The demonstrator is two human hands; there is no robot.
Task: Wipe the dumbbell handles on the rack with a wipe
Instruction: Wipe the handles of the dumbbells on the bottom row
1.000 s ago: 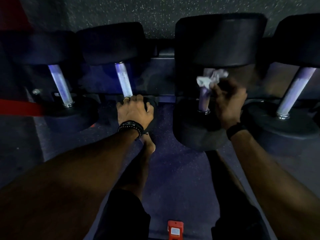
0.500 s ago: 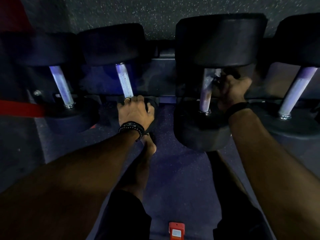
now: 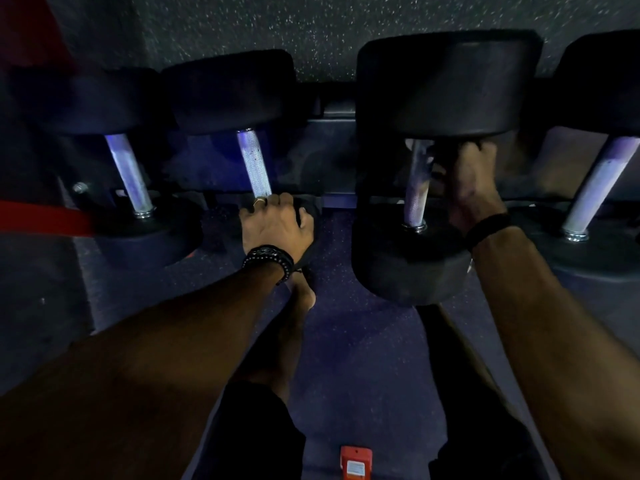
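Right hand (image 3: pixel 465 181): curling round the upper end of the knurled silver handle (image 3: pixel 415 192) of a black round-headed dumbbell (image 3: pixel 446 81); wipe not visible.
Left hand (image 3: pixel 275 225): gripping the near black head (image 3: pixel 304 216) of the neighbouring dumbbell on the dark rack (image 3: pixel 329 161).

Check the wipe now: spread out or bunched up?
Cannot tell. The right hand curls beside the third dumbbell handle near its top, and only a pale scrap shows there.
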